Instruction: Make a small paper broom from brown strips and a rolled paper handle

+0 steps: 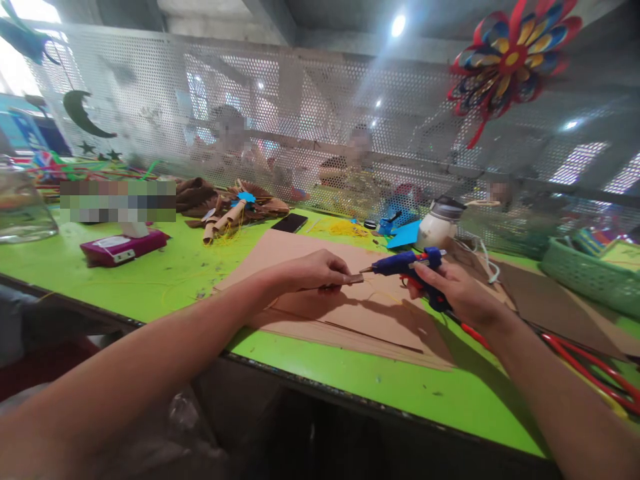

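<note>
My left hand is closed in a pinch on a small brown paper piece, held just above a brown cardboard sheet. My right hand grips a blue glue gun with a red trigger. The gun's metal nozzle points left and sits right at the end of the paper piece. Both hands hover over the middle of the green table.
Rolled brown paper tubes and brown petals lie at the back, by a black phone. A magenta box sits left, a white jar and green basket right. Red cords cross the right side. A perforated screen stands behind, people beyond it.
</note>
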